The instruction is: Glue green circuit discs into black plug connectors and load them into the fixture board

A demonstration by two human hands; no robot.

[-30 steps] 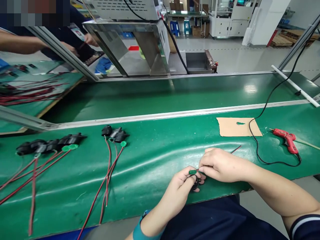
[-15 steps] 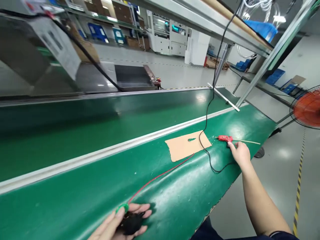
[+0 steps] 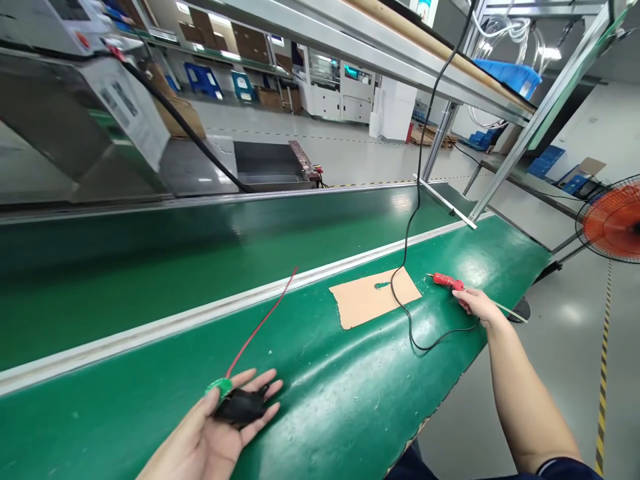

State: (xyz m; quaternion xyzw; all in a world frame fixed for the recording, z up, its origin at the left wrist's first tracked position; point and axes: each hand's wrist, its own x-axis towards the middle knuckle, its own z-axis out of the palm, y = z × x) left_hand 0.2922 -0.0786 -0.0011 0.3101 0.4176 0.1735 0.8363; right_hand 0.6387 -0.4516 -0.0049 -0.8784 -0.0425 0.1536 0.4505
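Note:
My left hand (image 3: 210,423), palm up at the lower left, holds a small black part (image 3: 243,407) across its fingers. The thumb presses a green round piece (image 3: 219,387) at one end of it, from which a thin red wire (image 3: 261,325) sticks up. What exactly the black part is, I cannot make out. At the right, my right hand (image 3: 475,305) is closed round the handle of a red hot glue gun (image 3: 447,280). Its nozzle points left, and a pale glue stick (image 3: 511,311) juts out behind. The gun's black cord (image 3: 411,230) loops over the bench.
A cardboard piece (image 3: 373,303) with a ragged hole lies on the green bench mat (image 3: 320,373), left of the nozzle. A pale rail (image 3: 165,323) divides the mat from the green belt behind. A metal frame (image 3: 320,50) crosses overhead; an orange fan (image 3: 613,220) stands right.
My right hand has closed round the glue gun's handle and tilted it. My left hand has moved left and up with the black part, turning it so the red wire points higher.

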